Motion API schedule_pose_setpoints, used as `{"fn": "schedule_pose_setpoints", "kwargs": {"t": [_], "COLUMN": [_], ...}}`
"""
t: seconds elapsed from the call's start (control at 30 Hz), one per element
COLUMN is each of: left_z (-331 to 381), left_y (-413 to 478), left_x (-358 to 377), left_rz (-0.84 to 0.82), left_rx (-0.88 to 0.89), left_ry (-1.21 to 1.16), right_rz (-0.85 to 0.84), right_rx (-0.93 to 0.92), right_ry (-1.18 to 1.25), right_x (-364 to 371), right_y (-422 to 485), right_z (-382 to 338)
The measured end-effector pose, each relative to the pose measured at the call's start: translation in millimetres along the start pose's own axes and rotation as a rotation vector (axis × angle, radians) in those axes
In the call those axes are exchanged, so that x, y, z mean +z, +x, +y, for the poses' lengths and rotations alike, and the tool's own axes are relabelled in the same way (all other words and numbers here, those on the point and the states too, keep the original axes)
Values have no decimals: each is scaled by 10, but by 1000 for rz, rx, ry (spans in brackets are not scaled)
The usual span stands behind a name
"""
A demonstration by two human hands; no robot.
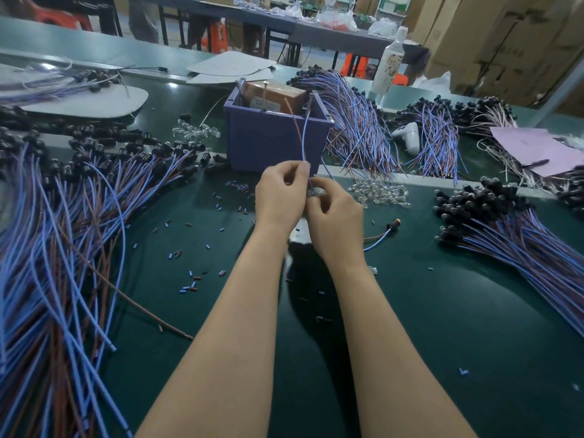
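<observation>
My left hand pinches a thin blue wire and a brown wire that rise in front of the purple box. My right hand sits just right of it, fingers curled around a small clear LED at the wires' lower end. The two hands touch above the dark green table. Most of the LED is hidden by the fingers.
Big bundles of blue and brown wires with black holders lie at the left, the right and behind the box. Loose clear LEDs and cut insulation bits litter the table. A white bottle stands at the back.
</observation>
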State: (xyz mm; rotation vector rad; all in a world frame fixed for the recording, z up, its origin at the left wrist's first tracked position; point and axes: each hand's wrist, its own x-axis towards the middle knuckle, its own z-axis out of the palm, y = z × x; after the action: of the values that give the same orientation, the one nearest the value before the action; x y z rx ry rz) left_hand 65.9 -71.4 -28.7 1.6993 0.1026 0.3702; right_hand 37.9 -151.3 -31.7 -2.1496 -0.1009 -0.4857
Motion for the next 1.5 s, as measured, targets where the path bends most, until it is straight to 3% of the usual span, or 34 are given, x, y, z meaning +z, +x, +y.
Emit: {"fn": "schedule_pose_setpoints", "kwargs": {"t": [0.13, 0.23, 0.3, 0.37, 0.43, 0.5, 0.57, 0.6, 0.73, 0.83, 0.97, 1.03, 1.13, 1.33, 1.43, 1.5], "left_z": [275, 598, 782, 863, 821, 767, 754, 751, 809, 870, 837, 724, 516, 345, 354, 419], "left_y": [3, -60, -122, -170, -199, -323, -500, -568, -649, -685, -801, -815, -826, -777, -722, -670], "left_x": [-1, 66, 154, 251, 363, 558, 878, 1059, 1656, 2034, 2512, 2671, 2795, 2830, 2686, 2488], "left_rz": [-23, -81, -168, -167, -126, -358, -663, -719, -590, -591, -635, -635, -620, -650, -619, -562], "left_rx": [175, 368, 453, 463, 308, -47, -357, -428, -421, -312, -336, -463, -553, -393, -246, -195], "left_ry": [-39, -71, -128, -134, -16, -15, -224, -361, -758, -702, -526, -477, -390, -160, -41, -89], "right_rz": [-64, -18, 107, 345, 565, 679, 737, 762, 916, 1013, 997, 917, 905, 938, 868, 764], "right_rx": [-119, -140, -155, -165, -112, 26, 119, 153, 269, 400, 624, 733, 738, 735, 752, 724], "right_ry": [-39, -168, -120, -17, 186, 536, 848, 923, 965, 887, 741, 955, 1334, 1384, 1260, 1211], "right_x": [-198, -420, -579, -753, -944, -1134, -1311, -1390, -1723, -1940, -2110, -2156, -2190, -2146, -2043, -1919], "right_y": [75, 181, 219, 232, 240, 228, 193, 168, 33, -61, -148, -178, -195, -158, -115, -39], "right_z": [-66, -67, -85, -92, -49, 21, 123, 187, 503, 791, 1189, 1339, 1441, 1384, 1260, 1114]}}
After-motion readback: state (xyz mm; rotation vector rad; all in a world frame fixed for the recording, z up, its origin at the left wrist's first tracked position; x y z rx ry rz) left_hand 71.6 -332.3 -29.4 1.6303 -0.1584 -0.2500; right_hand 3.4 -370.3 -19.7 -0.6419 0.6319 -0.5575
